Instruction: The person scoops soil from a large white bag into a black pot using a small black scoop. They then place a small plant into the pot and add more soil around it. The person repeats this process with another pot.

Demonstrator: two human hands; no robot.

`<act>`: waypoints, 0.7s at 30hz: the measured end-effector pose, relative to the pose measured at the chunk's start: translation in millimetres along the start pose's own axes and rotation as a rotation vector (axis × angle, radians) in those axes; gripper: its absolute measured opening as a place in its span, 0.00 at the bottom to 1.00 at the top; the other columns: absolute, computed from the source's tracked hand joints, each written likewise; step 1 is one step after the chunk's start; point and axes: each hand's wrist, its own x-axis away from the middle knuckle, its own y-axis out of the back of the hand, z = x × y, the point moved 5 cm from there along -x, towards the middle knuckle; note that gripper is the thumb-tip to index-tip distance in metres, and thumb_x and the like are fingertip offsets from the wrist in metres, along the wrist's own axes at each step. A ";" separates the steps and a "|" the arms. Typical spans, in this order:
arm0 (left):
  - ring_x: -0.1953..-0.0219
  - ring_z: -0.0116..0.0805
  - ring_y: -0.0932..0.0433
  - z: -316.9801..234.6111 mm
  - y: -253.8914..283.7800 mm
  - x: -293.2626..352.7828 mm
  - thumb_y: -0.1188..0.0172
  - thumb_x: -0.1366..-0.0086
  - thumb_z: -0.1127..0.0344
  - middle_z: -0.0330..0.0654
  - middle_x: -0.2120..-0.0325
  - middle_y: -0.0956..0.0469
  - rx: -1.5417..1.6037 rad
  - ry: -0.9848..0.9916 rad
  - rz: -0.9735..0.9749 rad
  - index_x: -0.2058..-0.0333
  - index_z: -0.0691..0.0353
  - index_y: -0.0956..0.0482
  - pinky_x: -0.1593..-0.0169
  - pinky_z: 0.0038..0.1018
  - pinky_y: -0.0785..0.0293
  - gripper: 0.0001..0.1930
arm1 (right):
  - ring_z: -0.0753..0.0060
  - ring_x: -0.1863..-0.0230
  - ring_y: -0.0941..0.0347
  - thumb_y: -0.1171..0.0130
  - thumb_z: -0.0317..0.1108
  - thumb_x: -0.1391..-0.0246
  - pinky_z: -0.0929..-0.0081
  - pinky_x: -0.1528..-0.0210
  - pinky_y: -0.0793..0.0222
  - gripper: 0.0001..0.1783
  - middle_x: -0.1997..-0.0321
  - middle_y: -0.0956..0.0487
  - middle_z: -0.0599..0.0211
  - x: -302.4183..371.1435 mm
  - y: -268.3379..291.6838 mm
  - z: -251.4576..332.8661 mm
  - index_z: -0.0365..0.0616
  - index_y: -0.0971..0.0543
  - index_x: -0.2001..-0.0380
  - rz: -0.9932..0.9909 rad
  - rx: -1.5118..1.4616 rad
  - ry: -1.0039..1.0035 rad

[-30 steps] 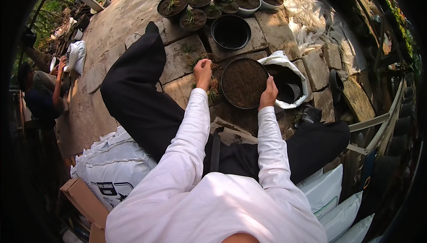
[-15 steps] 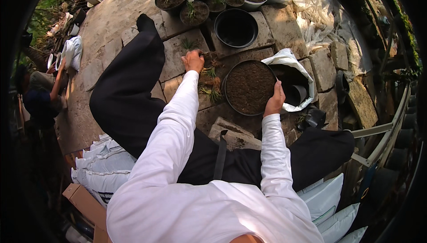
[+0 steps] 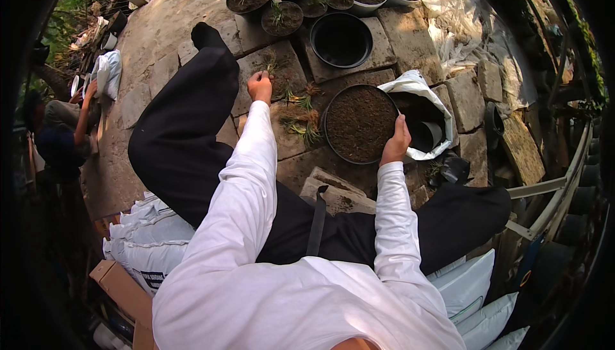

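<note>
My left hand (image 3: 260, 87) is closed over the paving slabs, its fingers pinched on a small grass-like seedling (image 3: 271, 63) with thin brownish strands. Other seedlings (image 3: 302, 129) with green blades and tan roots lie loose between that hand and a round black pot (image 3: 360, 124). Dark brown soil fills this pot nearly to its rim. On the pot's right side, my right hand (image 3: 396, 140) grips the edge. Right beside it an open white sack (image 3: 447, 122) shows a dark inside with a grey scoop-like piece.
Behind the soil-filled pot stands an empty black pot (image 3: 341, 40). Several planted pots (image 3: 282, 18) cluster at the far side. Crumpled clear plastic sheeting (image 3: 455, 23) lies far right. Filled white sacks (image 3: 150, 241) flank me. Another person (image 3: 64, 125) sits at the left.
My left hand has shifted left from the loose seedlings, and a seedling now shows at its fingertips. My right hand keeps its place on the pot.
</note>
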 end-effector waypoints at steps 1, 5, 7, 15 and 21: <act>0.65 0.34 0.20 3.2 -0.6 0.1 0.40 0.30 0.62 0.41 0.71 0.16 0.054 0.024 0.012 0.65 0.66 0.15 0.57 0.34 0.27 0.13 | 0.69 0.43 0.26 0.56 0.46 0.26 0.74 0.37 0.35 0.27 0.43 0.20 0.59 -0.8 -0.1 -0.1 0.31 0.24 0.41 -0.001 0.002 0.001; 0.66 0.26 0.21 -2.1 -12.2 12.7 0.37 0.34 0.63 0.37 0.70 0.16 0.375 0.218 0.101 0.57 0.62 0.15 0.61 0.28 0.29 0.11 | 0.68 0.42 0.26 0.55 0.46 0.26 0.74 0.36 0.36 0.28 0.43 0.20 0.58 -4.3 4.1 -8.6 0.31 0.24 0.41 0.001 -0.032 -0.005; 0.68 0.23 0.21 -14.1 -21.9 19.8 0.36 0.36 0.63 0.35 0.69 0.16 0.467 0.300 0.252 0.54 0.59 0.15 0.64 0.24 0.30 0.13 | 0.68 0.44 0.24 0.53 0.48 0.27 0.74 0.38 0.34 0.29 0.43 0.20 0.59 -5.5 9.4 -12.1 0.32 0.24 0.40 -0.004 -0.047 -0.001; 0.72 0.21 0.23 -25.9 -47.5 48.7 0.34 0.38 0.62 0.32 0.74 0.18 -0.089 0.193 0.693 0.64 0.58 0.11 0.68 0.22 0.29 0.08 | 0.67 0.42 0.25 0.55 0.45 0.26 0.73 0.36 0.35 0.28 0.42 0.21 0.58 -0.3 0.6 -1.8 0.30 0.24 0.40 -0.001 -0.028 -0.002; 0.68 0.38 0.19 -24.6 -28.9 62.3 0.34 0.37 0.54 0.43 0.72 0.17 -0.194 0.052 0.288 0.64 0.66 0.15 0.59 0.36 0.25 0.17 | 0.67 0.42 0.25 0.55 0.45 0.26 0.73 0.37 0.35 0.27 0.42 0.21 0.58 -1.0 0.4 -1.7 0.31 0.24 0.40 0.001 -0.051 -0.016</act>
